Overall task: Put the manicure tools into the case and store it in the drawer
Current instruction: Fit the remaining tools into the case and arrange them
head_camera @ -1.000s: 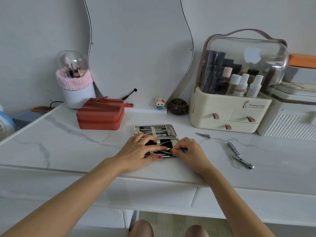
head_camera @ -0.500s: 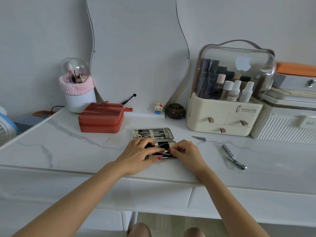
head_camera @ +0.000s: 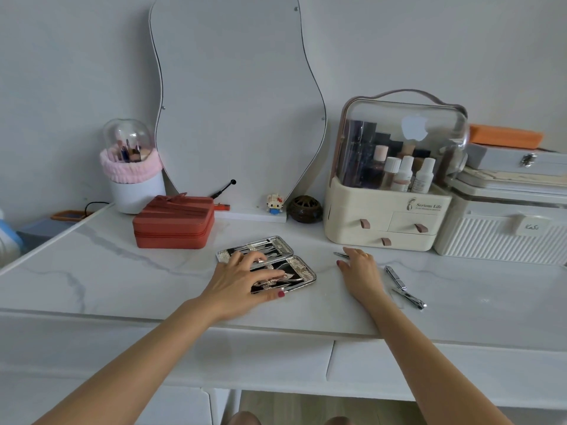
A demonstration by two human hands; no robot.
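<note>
On white marble tabletop [head_camera: 122,271], open case [head_camera: 294,265] faces wavy mirror [head_camera: 236,102].

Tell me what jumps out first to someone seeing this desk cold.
The open manicure case at the desk's centre, with the left hand pressing on it. To its right, the right hand reaches a small metal tool; nail clippers lie loose beyond. A clear-domed cosmetics organizer stands behind.

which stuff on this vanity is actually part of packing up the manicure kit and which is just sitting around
Part of the job:
- open manicure case, under the left hand
- small tweezers by the right hand
- two nail clippers on the tabletop

Just lying about:
- red zip box
- cosmetics organiser
- brush holder
- toy figure
- mirror
</note>
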